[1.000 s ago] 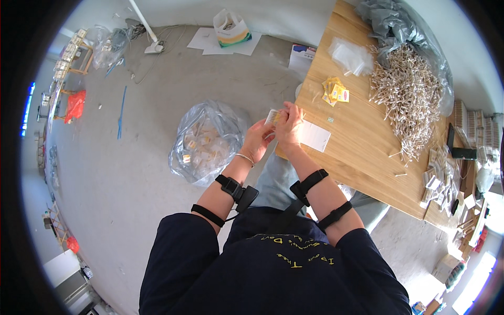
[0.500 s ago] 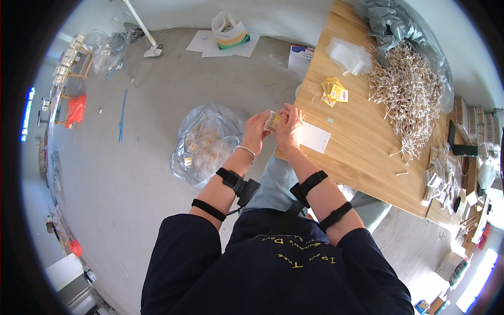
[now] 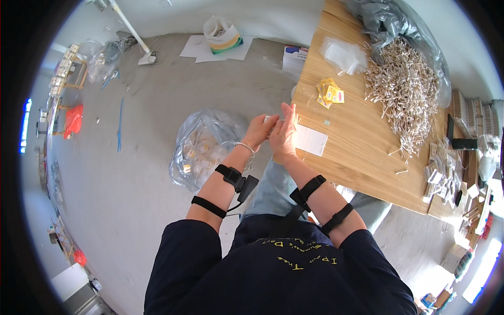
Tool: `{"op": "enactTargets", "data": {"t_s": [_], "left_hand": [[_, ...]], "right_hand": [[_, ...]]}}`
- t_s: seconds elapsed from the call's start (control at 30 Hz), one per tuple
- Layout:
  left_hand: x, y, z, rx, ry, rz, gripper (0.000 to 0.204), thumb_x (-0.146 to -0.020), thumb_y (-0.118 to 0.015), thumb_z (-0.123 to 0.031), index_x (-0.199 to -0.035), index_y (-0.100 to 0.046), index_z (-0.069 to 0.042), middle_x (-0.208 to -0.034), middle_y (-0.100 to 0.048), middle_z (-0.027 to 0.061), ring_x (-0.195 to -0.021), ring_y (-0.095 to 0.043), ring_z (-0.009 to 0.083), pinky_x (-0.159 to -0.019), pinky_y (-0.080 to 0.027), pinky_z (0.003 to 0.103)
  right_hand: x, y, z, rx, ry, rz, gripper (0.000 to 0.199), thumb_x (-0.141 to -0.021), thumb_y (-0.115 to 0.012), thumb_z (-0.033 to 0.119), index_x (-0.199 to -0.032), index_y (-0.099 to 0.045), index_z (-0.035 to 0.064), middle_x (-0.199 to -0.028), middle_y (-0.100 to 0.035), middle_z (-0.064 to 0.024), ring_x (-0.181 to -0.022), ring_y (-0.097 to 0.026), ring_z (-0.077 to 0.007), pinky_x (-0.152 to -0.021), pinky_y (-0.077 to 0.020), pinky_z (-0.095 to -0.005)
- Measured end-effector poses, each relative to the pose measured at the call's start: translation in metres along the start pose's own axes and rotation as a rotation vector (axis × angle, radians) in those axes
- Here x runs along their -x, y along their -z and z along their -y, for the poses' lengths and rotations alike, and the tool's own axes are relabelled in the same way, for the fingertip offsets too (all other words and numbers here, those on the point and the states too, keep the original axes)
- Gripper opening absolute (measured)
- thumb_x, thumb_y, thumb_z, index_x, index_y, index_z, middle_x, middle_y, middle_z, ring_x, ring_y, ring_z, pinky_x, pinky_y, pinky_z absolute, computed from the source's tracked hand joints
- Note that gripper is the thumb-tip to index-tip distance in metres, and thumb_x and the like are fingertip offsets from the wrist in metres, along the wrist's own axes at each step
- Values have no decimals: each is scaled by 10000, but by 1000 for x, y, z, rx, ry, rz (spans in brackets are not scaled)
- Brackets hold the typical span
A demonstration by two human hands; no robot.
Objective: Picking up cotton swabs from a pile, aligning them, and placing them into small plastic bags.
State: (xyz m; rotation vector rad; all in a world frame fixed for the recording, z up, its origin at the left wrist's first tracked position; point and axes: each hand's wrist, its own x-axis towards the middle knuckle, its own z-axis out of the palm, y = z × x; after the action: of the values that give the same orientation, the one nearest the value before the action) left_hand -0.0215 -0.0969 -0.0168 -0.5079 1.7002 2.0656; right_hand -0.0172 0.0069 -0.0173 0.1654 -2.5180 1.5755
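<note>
At the table's left edge, my hands meet over a small pack of cotton swabs, now mostly hidden between them; a sliver of the pack (image 3: pixel 267 120) shows. My left hand (image 3: pixel 258 132) is closed around the pack, its thumb on top. My right hand (image 3: pixel 283 135) lies against the pack's right side, its fingers stretched out and pointing away from me. Just right of it, a white card or sheet (image 3: pixel 311 139) rests on the wooden table (image 3: pixel 353 137). Below and left of my hands, a clear plastic bag (image 3: pixel 181 139) holds several small packs on the floor.
Several yellow cards (image 3: pixel 331 94) and clear plastic sleeves (image 3: pixel 344 55) lie farther back. A large heap of loose cotton swabs (image 3: pixel 404 89) spills from a grey plastic bag (image 3: pixel 386 21). Filled packs (image 3: pixel 443 170) are piled at the right. A carrier bag (image 3: pixel 223 38) stands on the floor.
The swab pack, plainly visible before, is now mostly covered by my hands. My right hand's fingers have straightened and shifted slightly left. The view has moved a little.
</note>
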Motion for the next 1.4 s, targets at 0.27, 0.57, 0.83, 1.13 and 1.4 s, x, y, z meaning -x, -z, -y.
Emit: {"op": "enactTargets", "data": {"t_s": [0.27,0.57,0.83,1.13,1.4], "left_hand": [[-4,20,-2,-52,-187,-114,260,-897,-635,-280,-847,-636,-25,-688,-600,-2,-587,-528,71,-500,-427,244],[24,48,-28,-325,-351,-400,306,-892,-651,-313,-844,-644,-11,-663,-606,20,-553,-539,72,-465,-461,244],[84,17,-67,-293,-768,-419,255,-920,-626,-258,-854,-622,-12,-656,-578,-2,-562,-526,58,-466,-458,235],[114,-113,-71,-84,-973,-407,250,-940,-603,-246,-884,-610,-3,-711,-581,-20,-650,-511,40,-577,-464,221],[121,-185,-55,341,-626,57,236,-959,-562,-277,-924,-575,-44,-828,-615,2,-749,-585,69,-611,-503,239]], "right_hand": [[2,-7,24,-163,-32,8,588,-838,-393,-3,-1404,-241,-40,-1448,-283,-271,-1410,-142,-413,-1140,-170,-455],[1,-2,32,-160,58,-48,687,-829,-460,-8,-1431,-131,-54,-1503,-138,-280,-1415,-81,-426,-1154,-75,-474],[-12,39,73,-646,-340,113,761,-969,-252,581,-1369,-314,-63,-1390,-390,-256,-1318,-345,-370,-1094,-256,-398],[1,136,107,-462,-144,-75,601,-982,-299,531,-972,-554,-14,-1007,-582,-226,-909,-587,-342,-719,-480,-415],[16,226,98,-153,40,-320,437,-970,-478,360,-738,-537,-6,-670,-563,-209,-620,-565,-411,-559,-445,-451]]}}
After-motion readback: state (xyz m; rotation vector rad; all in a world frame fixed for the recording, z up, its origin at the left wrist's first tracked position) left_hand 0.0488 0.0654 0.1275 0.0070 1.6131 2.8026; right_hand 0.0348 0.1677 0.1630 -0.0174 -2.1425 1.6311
